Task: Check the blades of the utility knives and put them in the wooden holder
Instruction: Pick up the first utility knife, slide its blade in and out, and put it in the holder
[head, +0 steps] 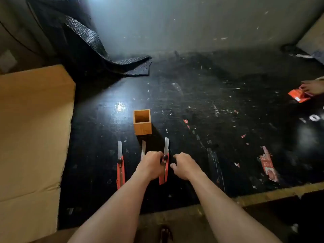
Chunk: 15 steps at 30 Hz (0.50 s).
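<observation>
An empty square wooden holder (142, 122) stands upright on the black floor. Three red utility knives with their blades extended lie or are held just in front of it. The left knife (120, 165) lies flat on the floor. The middle knife (143, 149) shows only its blade; my left hand hides the rest. My left hand (150, 165) grips the right knife (164, 162) by its red handle, fingers at the black knob, blade pointing away from me. My right hand (185, 165) hovers just right of that knife, fingers curled, holding nothing.
A large cardboard sheet (33, 134) covers the left side. Black bubble wrap (98, 50) is piled at the back left. Another person's hand (313, 86) holds a red packet (299, 95) at the far right. Torn red packaging (268, 163) lies on the floor to the right.
</observation>
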Available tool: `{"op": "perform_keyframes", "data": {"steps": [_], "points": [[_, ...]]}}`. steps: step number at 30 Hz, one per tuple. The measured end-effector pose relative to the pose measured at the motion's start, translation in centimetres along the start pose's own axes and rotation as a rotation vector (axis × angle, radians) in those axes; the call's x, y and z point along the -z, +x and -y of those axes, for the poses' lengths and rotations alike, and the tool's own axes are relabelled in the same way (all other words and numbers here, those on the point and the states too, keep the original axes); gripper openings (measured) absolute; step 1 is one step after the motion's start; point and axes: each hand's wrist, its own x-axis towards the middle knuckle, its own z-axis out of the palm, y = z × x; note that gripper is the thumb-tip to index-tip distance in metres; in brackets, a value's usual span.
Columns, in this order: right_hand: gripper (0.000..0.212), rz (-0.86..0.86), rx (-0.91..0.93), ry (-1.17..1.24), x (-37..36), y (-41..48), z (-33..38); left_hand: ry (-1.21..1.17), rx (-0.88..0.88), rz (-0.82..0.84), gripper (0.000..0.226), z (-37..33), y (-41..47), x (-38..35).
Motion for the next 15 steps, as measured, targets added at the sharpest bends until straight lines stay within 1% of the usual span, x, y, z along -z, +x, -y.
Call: {"op": "perform_keyframes", "data": {"steps": [3,5,7,9,12,15], "points": [[0.040,0.005,-0.021,0.057,-2.3,0.0,0.3,-0.063,0.029,-0.017,0.017,0.7,0.2,-1.9],[0.034,-0.032,-0.033,0.131,-4.0,-0.3,0.3,-0.100,0.084,-0.015,0.011,0.7,-0.2,-2.8],[0.032,-0.089,-0.050,0.217,-5.1,-0.3,0.1,-0.145,0.123,-0.050,0.008,0.9,-0.3,-3.7],[0.030,-0.114,-0.063,0.295,-5.7,-0.4,0.1,-0.248,0.190,-0.087,0.018,0.9,-0.4,-4.2],[0.021,-0.117,-0.118,0.511,-6.2,-0.6,0.0,-0.400,0.279,-0.102,0.040,0.4,-0.5,-5.1],[0.021,-0.142,-0.183,0.666,-5.9,-0.7,-0.8,-0.497,0.304,-0.149,0.047,0.0,-0.5,-5.9]]}}
